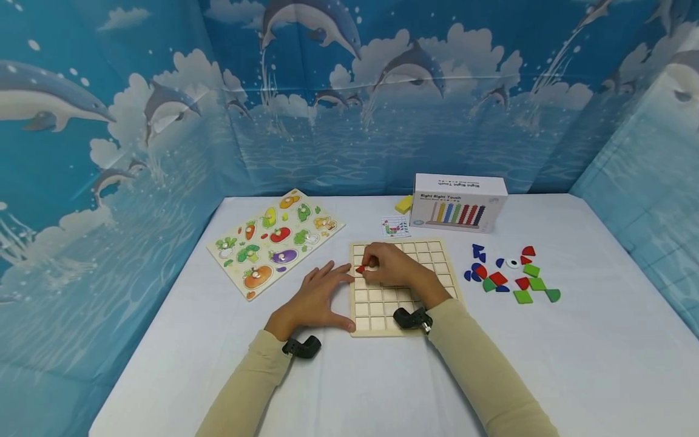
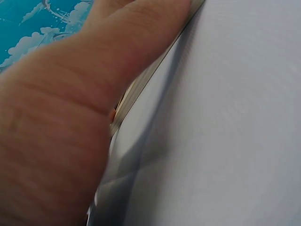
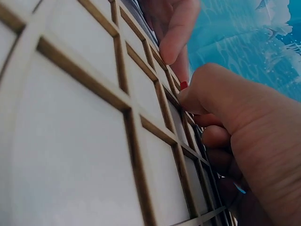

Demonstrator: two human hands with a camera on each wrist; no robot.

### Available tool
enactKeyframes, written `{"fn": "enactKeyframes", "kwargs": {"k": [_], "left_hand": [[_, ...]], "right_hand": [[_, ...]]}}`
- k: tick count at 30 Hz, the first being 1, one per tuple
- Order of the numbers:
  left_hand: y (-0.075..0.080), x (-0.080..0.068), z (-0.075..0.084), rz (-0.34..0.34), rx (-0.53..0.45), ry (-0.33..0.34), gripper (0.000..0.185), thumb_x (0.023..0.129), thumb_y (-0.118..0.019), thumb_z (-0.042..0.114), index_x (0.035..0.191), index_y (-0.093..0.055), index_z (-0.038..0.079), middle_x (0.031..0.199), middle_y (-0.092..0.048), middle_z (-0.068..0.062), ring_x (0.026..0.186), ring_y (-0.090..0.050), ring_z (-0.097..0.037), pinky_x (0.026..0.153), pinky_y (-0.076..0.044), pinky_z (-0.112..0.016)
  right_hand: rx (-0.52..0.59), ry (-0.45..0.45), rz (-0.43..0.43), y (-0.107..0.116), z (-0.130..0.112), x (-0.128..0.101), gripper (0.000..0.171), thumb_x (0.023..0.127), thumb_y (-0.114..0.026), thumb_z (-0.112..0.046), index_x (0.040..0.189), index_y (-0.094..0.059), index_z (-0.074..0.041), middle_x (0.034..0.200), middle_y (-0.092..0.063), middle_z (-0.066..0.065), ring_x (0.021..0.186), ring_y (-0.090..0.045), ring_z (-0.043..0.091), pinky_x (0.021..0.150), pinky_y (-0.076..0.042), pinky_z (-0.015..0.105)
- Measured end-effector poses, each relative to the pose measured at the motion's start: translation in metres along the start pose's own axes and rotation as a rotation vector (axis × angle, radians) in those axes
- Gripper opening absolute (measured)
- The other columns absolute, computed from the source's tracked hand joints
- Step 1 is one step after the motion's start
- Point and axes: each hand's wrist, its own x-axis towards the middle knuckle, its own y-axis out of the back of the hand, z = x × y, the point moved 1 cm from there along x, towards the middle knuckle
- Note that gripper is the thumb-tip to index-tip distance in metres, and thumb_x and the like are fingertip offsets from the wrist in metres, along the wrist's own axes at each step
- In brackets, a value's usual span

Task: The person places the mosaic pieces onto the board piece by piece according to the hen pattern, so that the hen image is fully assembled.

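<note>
A wooden grid board lies flat on the white table. My right hand rests over its left part and pinches a small red piece at a cell near the left edge. The red piece peeks out at the fingertips above the grid board. My left hand lies flat beside the board, fingers straight, thumb along the board's left front edge. In the left wrist view the left hand presses against the board edge.
Several loose red, blue and green shape pieces lie right of the board. A vegetable peg puzzle lies at the left. A white abacus box, a yellow block and a pattern card stand behind.
</note>
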Motion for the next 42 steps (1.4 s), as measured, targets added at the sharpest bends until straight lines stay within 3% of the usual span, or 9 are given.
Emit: {"fn": "enactKeyframes", "kwargs": {"k": [16,42], "left_hand": [[0.002,-0.001,0.002,-0.009,-0.001,-0.004,0.098,0.066,-0.079,0.076,0.144,-0.049,0.025,0.166,-0.025,0.003,0.153,-0.009,-0.031,0.118,-0.009,-0.058],[0.000,-0.001,0.000,-0.008,0.007,-0.005,0.096,0.066,-0.078,0.077,0.143,-0.049,0.027,0.166,-0.024,0.005,0.153,-0.009,-0.030,0.118,-0.009,-0.058]], "right_hand": [[0.025,0.000,0.016,0.001,-0.003,-0.002,0.015,0.079,-0.076,-0.009,0.091,-0.066,-0.009,0.084,-0.058,0.002,0.075,-0.052,0.017,0.069,-0.047,0.034],[0.009,0.026,0.045,-0.007,0.006,-0.001,0.014,0.077,-0.072,-0.007,0.088,-0.064,-0.013,0.081,-0.055,0.000,0.073,-0.050,0.016,0.066,-0.045,0.033]]}}
